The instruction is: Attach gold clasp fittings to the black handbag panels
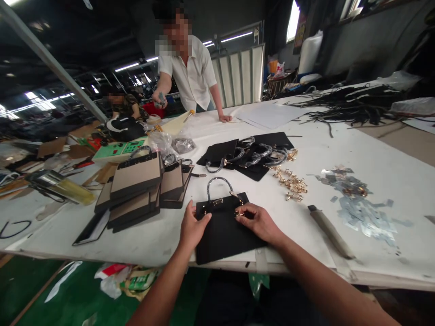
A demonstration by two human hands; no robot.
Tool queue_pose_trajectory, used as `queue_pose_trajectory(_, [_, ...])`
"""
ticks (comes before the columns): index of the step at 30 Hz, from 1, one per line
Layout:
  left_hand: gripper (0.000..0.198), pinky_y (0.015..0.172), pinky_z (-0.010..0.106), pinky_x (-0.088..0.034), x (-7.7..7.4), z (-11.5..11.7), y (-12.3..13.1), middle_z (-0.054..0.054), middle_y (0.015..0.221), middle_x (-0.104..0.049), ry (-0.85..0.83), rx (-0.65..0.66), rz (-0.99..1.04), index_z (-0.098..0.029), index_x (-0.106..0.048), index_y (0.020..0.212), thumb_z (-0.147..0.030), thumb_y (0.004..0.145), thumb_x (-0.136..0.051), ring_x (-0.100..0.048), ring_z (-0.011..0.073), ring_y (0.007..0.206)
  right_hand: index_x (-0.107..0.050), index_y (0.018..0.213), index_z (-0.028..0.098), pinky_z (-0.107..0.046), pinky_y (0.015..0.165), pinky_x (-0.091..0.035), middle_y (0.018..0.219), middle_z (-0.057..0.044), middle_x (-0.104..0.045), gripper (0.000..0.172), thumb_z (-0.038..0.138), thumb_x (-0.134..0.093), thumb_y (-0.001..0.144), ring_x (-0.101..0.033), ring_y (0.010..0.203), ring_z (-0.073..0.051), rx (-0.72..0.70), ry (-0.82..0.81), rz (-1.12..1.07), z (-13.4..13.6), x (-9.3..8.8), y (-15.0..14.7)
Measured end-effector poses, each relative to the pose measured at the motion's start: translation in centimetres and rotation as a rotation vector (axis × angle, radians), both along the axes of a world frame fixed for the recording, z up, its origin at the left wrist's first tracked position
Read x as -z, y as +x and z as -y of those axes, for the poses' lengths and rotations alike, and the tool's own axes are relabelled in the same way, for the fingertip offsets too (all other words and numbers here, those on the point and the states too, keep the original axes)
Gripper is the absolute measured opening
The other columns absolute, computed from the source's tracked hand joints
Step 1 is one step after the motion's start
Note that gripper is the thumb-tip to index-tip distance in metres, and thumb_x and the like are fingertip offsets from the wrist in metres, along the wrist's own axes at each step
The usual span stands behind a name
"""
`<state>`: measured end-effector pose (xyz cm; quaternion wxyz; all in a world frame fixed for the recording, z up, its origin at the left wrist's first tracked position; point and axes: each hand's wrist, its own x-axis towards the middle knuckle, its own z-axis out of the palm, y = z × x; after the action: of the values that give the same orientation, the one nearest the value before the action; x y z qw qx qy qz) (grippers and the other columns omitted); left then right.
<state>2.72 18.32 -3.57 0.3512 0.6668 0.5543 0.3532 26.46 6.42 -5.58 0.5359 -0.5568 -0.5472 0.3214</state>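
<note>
A black bag panel (pixel 227 233) lies flat before me at the table's front edge, with a plastic-wrapped handle (pixel 219 180) arching from its top. My left hand (pixel 193 225) grips the panel's left edge, thumb on top; its other fingers are partly hidden. At the upper right of the panel, my right hand (pixel 255 221) pinches a small gold metal fitting (pixel 239 213) near the handle's end. Beyond the panel lie more black panels with wrapped handles (pixel 249 156). Loose gold fittings (pixel 290 183) are heaped to their right.
Stacked bag panels (pixel 136 176) and a bottle of yellow liquid (pixel 61 185) stand on the left. To the right lie a wrapped bar-like tool (pixel 329 231), scattered metal plates (pixel 369 217) and black strips (pixel 353 104). Across the table, a person in a white shirt (pixel 188 72) leans one hand on it.
</note>
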Motion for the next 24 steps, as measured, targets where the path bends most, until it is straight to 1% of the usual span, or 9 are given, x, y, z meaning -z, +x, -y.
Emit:
queue_pose_trajectory(3, [0.099,0.091,0.033,-0.055,-1.6,-0.2,0.9,0.013,0.136,-0.059,-0.227,-0.049,0.397,-0.022,-0.037,0.151,-0.031,0.068,-0.089,-0.068,0.0225,0.106,-0.074,0.104,0.020,-0.037,0.095,-0.050,0.109,-0.007,-0.072,0.030,0.046,-0.071,0.090,-0.066,0.101,-0.023,-0.001,0.015,0.014,0.0,0.0,0.1])
queue_pose_trajectory(5, [0.087,0.085,0.033,-0.057,-2.5,-0.5,0.9,0.013,0.122,-0.068,-0.411,0.060,0.513,-0.017,-0.049,0.142,-0.025,0.065,-0.090,-0.071,0.0226,0.096,-0.074,0.106,0.021,-0.037,0.095,-0.051,0.111,-0.007,-0.072,0.030,0.046,-0.071,0.090,-0.066,0.103,-0.023,0.005,0.012,0.008,0.0,0.0,0.1])
queue_pose_trajectory(8, [0.060,0.078,0.038,-0.060,-3.1,-1.1,0.4,0.013,0.099,-0.076,-0.634,0.292,0.481,-0.010,-0.065,0.118,-0.021,0.064,-0.089,-0.074,0.0267,0.083,-0.073,0.109,0.020,-0.035,0.092,-0.052,0.112,-0.006,-0.073,0.032,0.046,-0.072,0.090,-0.067,0.102,-0.023,0.003,-0.045,-0.018,0.0,0.0,0.1])
queue_pose_trajectory(10, [0.050,0.076,0.039,-0.060,-3.0,-1.5,0.2,0.014,0.095,-0.077,-0.687,0.338,0.460,-0.008,-0.069,0.109,-0.019,0.064,-0.088,-0.074,0.0277,0.079,-0.073,0.111,0.020,-0.033,0.087,-0.053,0.109,-0.005,-0.074,0.032,0.045,-0.071,0.090,-0.068,0.098,-0.022,-0.015,-0.095,-0.030,-0.1,-0.2,0.1])
queue_pose_trajectory(14, [0.046,0.080,0.041,-0.061,-2.3,-2.0,0.3,0.016,0.100,-0.078,-0.769,0.334,0.524,-0.008,-0.071,0.112,-0.024,0.071,-0.085,-0.075,0.0283,0.082,-0.071,0.112,0.019,-0.032,0.079,-0.054,0.094,-0.003,-0.074,0.030,0.042,-0.067,0.093,-0.068,0.083,-0.019,-0.045,-0.131,0.013,-0.5,-1.1,-0.2])
queue_pose_trajectory(16, [0.046,0.082,0.042,-0.061,-2.0,-2.1,0.5,0.016,0.101,-0.078,-0.795,0.325,0.582,-0.009,-0.071,0.114,-0.029,0.075,-0.084,-0.075,0.0292,0.084,-0.071,0.112,0.020,-0.033,0.083,-0.054,0.100,-0.004,-0.073,0.027,0.040,-0.066,0.095,-0.068,0.089,-0.020,-0.025,-0.073,0.105,-1.0,-1.8,-0.6])
queue_pose_trajectory(20, [0.049,0.085,0.047,-0.061,-1.8,-2.2,0.7,0.015,0.101,-0.078,-0.837,0.278,0.723,-0.011,-0.069,0.121,-0.034,0.079,-0.080,-0.075,0.0320,0.090,-0.071,0.115,0.023,-0.036,0.097,-0.054,0.125,-0.008,-0.067,0.021,0.034,-0.064,0.097,-0.064,0.114,-0.022,-0.012,0.124,0.258,-2.5,-2.8,-1.7])
queue_pose_trajectory(22, [0.052,0.087,0.049,-0.061,-1.9,-2.2,0.7,0.015,0.100,-0.078,-0.905,0.242,0.807,-0.010,-0.069,0.121,-0.045,0.084,-0.074,-0.074,0.0334,0.095,-0.071,0.115,0.024,-0.035,0.097,-0.054,0.130,-0.008,-0.065,0.021,0.032,-0.064,0.098,-0.064,0.117,-0.022,0.011,0.177,0.261,-3.3,-2.9,-2.1])
queue_pose_trajectory(24, [0.056,0.089,0.051,-0.060,-2.0,-2.2,0.7,0.016,0.100,-0.077,-0.957,0.244,0.875,-0.010,-0.069,0.119,-0.055,0.087,-0.066,-0.073,0.0350,0.099,-0.071,0.115,0.023,-0.036,0.099,-0.054,0.130,-0.009,-0.065,0.021,0.032,-0.064,0.098,-0.064,0.116,-0.022,0.091,0.202,0.252,-3.9,-2.9,-2.2])
